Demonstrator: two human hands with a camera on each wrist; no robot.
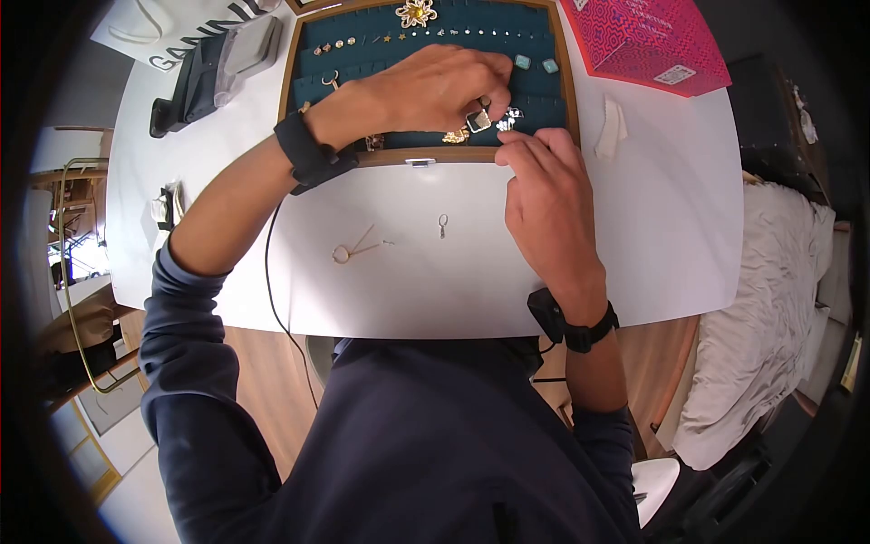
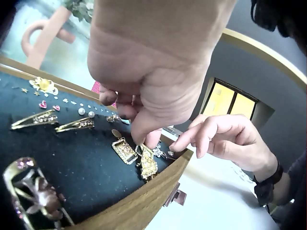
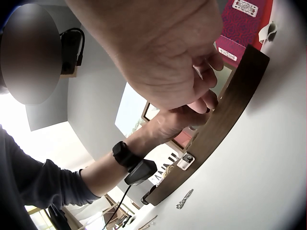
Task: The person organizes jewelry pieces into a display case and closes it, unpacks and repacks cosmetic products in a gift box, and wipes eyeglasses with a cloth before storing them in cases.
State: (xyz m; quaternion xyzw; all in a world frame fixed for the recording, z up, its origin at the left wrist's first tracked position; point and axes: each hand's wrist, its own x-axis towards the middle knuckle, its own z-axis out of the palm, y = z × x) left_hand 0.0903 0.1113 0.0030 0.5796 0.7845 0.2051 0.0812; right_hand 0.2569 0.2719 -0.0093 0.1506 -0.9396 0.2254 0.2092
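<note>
Over the near side of a jewellery display case (image 1: 362, 157) lined in dark green, my left hand (image 1: 435, 91) reaches in with bent fingers. Its thumb and a finger pinch the top of a gold rhinestone earring (image 2: 148, 165). Beside that lies a second rectangular gold earring (image 2: 123, 151). My right hand (image 1: 553, 177) is at the case's front edge, fingers loosely bent, fingertips right at a silver earring (image 1: 507, 121). In the right wrist view, the wooden rim (image 3: 230, 105) hides the jewellery under the fingers.
On the white table (image 1: 507, 299) in front lie a silver drop earring (image 1: 442, 227) and a thin gold hoop piece (image 1: 341, 255). Rows of studs, a gold flower brooch (image 1: 416, 12) and turquoise earrings (image 1: 549, 65) fill the case. A pink patterned box (image 1: 648, 41) stands right; a cable (image 1: 272, 263) crosses left.
</note>
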